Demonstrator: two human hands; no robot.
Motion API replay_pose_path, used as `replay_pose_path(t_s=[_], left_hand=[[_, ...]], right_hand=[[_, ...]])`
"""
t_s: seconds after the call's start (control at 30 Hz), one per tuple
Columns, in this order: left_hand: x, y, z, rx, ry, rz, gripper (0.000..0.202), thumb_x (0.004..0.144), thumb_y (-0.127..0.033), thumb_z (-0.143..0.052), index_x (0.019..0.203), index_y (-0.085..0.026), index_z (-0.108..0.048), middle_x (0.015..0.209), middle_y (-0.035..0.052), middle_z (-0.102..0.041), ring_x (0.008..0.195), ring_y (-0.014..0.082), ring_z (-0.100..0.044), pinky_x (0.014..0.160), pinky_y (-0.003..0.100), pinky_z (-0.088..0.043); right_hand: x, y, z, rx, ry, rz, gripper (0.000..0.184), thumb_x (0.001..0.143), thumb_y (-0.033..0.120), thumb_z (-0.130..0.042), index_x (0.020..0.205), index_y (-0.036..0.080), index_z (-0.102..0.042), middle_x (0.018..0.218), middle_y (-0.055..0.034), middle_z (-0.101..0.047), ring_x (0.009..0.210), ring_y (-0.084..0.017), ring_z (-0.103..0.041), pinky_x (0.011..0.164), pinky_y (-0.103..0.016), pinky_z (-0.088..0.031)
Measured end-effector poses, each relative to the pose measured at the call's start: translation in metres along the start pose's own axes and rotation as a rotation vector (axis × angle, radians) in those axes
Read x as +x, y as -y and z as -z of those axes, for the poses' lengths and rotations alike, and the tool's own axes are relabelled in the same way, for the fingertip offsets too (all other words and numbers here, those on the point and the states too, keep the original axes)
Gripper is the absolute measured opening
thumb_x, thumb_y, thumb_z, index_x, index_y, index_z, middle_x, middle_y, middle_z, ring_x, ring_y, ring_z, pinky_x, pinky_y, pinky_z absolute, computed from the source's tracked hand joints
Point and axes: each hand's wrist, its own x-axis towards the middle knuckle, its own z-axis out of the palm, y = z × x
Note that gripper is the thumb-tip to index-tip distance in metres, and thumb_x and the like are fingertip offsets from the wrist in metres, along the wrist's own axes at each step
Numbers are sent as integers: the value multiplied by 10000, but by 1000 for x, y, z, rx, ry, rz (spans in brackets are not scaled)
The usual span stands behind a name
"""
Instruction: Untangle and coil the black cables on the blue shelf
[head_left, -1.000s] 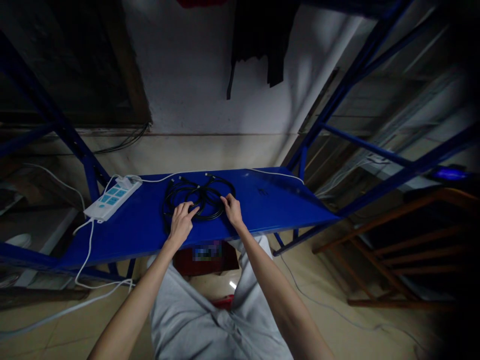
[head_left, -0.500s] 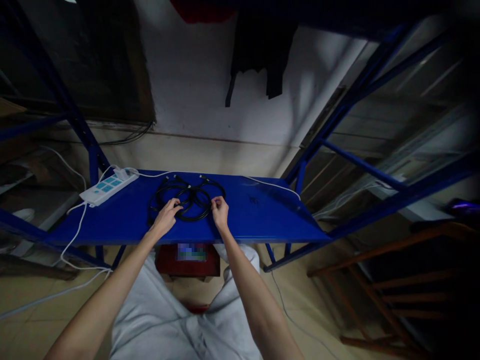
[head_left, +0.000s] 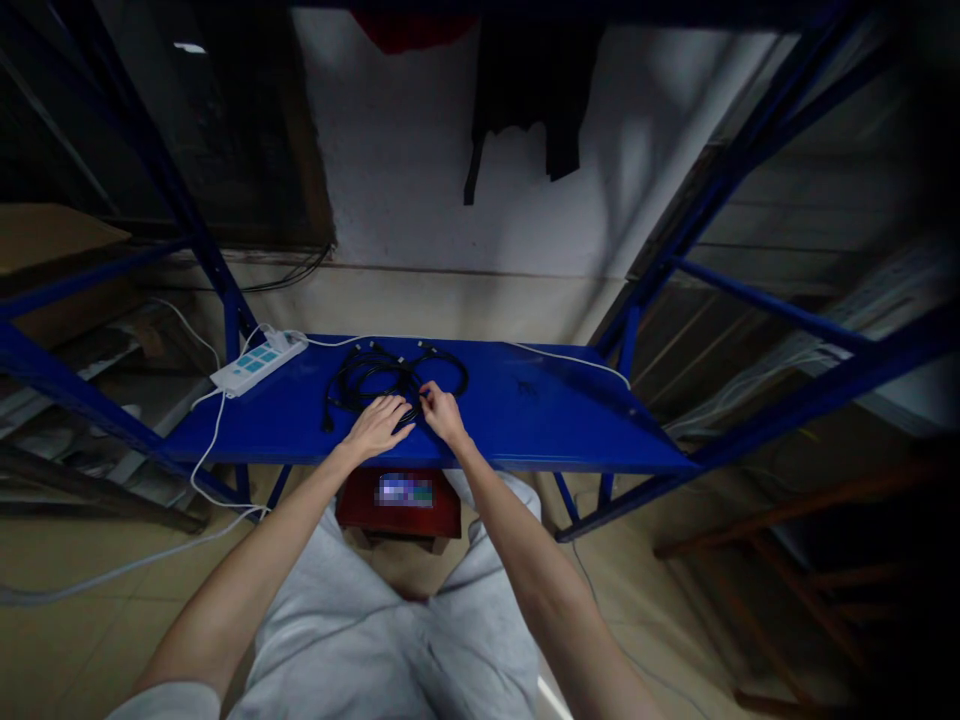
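Several black cables [head_left: 409, 376] lie in overlapping loops on the blue shelf [head_left: 525, 420], their plug ends toward the back. My left hand [head_left: 380, 424] rests over the near side of the loops, palm down with its fingers stretched out. Close to its right, my right hand [head_left: 443, 411] is pinched at the right part of the bundle, its thumb and fingers closed on a black cable. The part of the cable under both hands is hidden.
A white power strip [head_left: 259, 366] with blue sockets sits at the shelf's left end, and a white cord runs along the back edge. Blue frame posts [head_left: 630, 340] stand at both sides. Below the shelf is a red stool [head_left: 360, 505]; a wooden chair stands at right.
My left hand has moved right across the loops, closer to my right hand, and its fingers have flattened. My right hand stays pinched at the cable. The view has shifted slightly.
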Motion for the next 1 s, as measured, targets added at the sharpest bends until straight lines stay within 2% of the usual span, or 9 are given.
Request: replay_pose_path(t_s=[0.13, 0.33, 0.47, 0.57, 0.67, 0.73, 0.83, 1.0], left_hand=[[0, 4, -4, 45, 52, 41, 394, 999, -492, -472, 1171, -166, -609, 1105, 119, -640, 1073, 267, -582, 937, 403, -442], [-9, 5, -11, 82, 6, 75, 322, 1034, -410, -422, 1035, -152, -615, 1031, 119, -634, 1038, 262, -568, 882, 381, -417], [-12, 6, -15, 64, -9, 77, 308, 1045, -383, -398, 1036, -149, -598, 1016, 113, -643, 1001, 250, -589, 871, 371, -418], [-12, 7, -18, 32, -32, 107, 313, 1056, -368, -361, 1062, -146, -581, 1010, 123, -664, 989, 246, -617, 879, 368, -422], [-12, 7, -19, 17, 4, 157, 317, 1065, -357, -334, 1135, -143, -558, 950, 118, -699, 895, 234, -661, 848, 353, -435], [-12, 6, -18, 26, 47, 182, 311, 1065, -357, -336, 1166, -153, -549, 923, 106, -718, 843, 225, -680, 832, 340, -446], [-14, 3, -13, 61, 83, 202, 298, 1053, -385, -368, 1153, -178, -558, 946, 94, -736, 868, 227, -699, 835, 325, -463], [-16, 0, -7, 85, 105, 206, 329, 1050, -433, -359, 1150, -188, -555, 937, 89, -745, 881, 253, -715, 800, 324, -475]], right_hand=[[-1, 4, -2, -77, 38, -18, 271, 926, 217, -435, 1167, 246, -558, 770, -30, -641, 712, -228, -586, 630, -285, -337], [-4, 6, -5, -51, 11, -54, 283, 912, 217, -452, 1184, 254, -521, 746, 4, -617, 695, -204, -574, 641, -275, -342], [-9, 4, -8, 113, 9, -93, 257, 867, 244, -476, 1118, 242, -529, 668, 42, -595, 647, -179, -572, 654, -269, -395], [-11, -1, -11, 287, 15, -69, 249, 837, 287, -492, 1076, 229, -531, 655, 47, -624, 629, -166, -592, 667, -268, -433], [-11, -5, -14, 356, -26, -77, 296, 803, 321, -534, 1083, 227, -505, 661, 45, -652, 646, -170, -620, 685, -273, -453], [-10, -7, -15, 354, -39, -99, 270, 801, 345, -554, 1038, 229, -501, 661, 40, -660, 647, -172, -624, 686, -274, -455], [-9, -7, -16, 304, -24, -78, 202, 844, 419, -560, 889, 226, -522, 636, 24, -645, 614, -163, -600, 653, -257, -427], [-9, -3, -17, 164, -35, -59, 317, 924, 479, -512, 760, 210, -546, 618, 9, -605, 586, -147, -537, 608, -245, -366]])
